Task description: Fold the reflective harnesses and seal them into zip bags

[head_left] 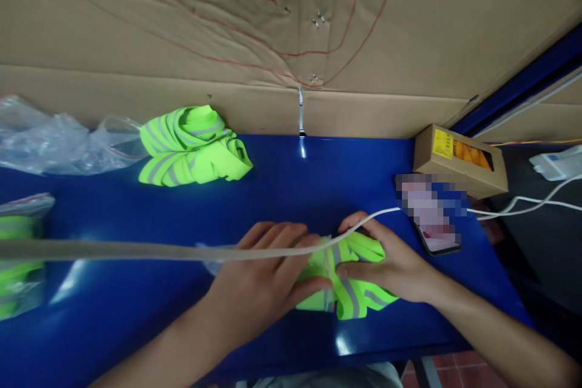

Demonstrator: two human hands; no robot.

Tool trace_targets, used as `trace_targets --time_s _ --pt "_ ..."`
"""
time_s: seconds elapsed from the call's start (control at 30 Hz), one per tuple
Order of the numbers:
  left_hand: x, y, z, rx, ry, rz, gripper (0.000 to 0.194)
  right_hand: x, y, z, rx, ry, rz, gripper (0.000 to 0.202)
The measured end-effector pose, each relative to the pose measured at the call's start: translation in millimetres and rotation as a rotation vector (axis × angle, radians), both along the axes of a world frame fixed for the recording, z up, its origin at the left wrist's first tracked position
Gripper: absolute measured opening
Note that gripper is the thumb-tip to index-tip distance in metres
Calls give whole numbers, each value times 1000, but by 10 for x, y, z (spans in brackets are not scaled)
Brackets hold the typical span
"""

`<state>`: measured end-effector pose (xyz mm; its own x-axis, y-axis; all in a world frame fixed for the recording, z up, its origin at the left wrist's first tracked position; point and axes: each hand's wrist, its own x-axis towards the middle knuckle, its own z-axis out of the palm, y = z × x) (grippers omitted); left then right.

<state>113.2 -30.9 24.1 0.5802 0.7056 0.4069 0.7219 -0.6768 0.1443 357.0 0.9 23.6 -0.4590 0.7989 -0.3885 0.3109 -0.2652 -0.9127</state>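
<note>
A folded neon-yellow strap with grey stripes (350, 294) lies near the table's front edge, its left part inside a clear plastic bag (322, 264). My left hand (268, 267) is closed over the bagged part, fingers on top and thumb along the near side. From the right, my right hand (386, 254) grips the loose folds that stick out of the bag, its thumb across them. Farther back on the left, more neon straps (191, 145) lie folded in loops, outside any bag.
Crumpled clear bags (59, 142) lie at the back left, and a bagged neon bundle (18, 260) at the left edge. A phone (431, 218) and a cardboard box (459, 160) are on the right. A white cable (182, 251) crosses above my left hand. Cardboard (227, 24) walls the back.
</note>
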Motion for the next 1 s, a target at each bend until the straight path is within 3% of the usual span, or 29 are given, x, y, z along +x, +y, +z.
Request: trace_targets --time_s 0.1,0.17,0.23,0.33,0.5,0.6,0.77,1.0 --pt "-20 -5 -8 35 145 -109 72 -21 46 -16 -138 106 -110 51" --pt "-25 -9 -24 22 238 -99 86 -31 57 -17 -195 148 -122 51" --pt "-18 -17 -43 51 285 -81 76 -46 39 -17 -171 139 -112 50" --pt "9 -34 -78 131 276 -99 56 -85 -47 -36 3 33 -97 51" --pt "42 -24 -148 125 224 -88 68 -150 -174 -106 217 -195 -115 64" --pt "23 8 -158 111 189 -69 67 -121 -142 -89 145 -84 -75 62" --pt "-32 55 -147 -46 171 -18 70 25 -28 15 -114 174 172 77" --pt "11 55 -173 -136 209 -45 82 -60 -85 -81 150 -97 71 66"
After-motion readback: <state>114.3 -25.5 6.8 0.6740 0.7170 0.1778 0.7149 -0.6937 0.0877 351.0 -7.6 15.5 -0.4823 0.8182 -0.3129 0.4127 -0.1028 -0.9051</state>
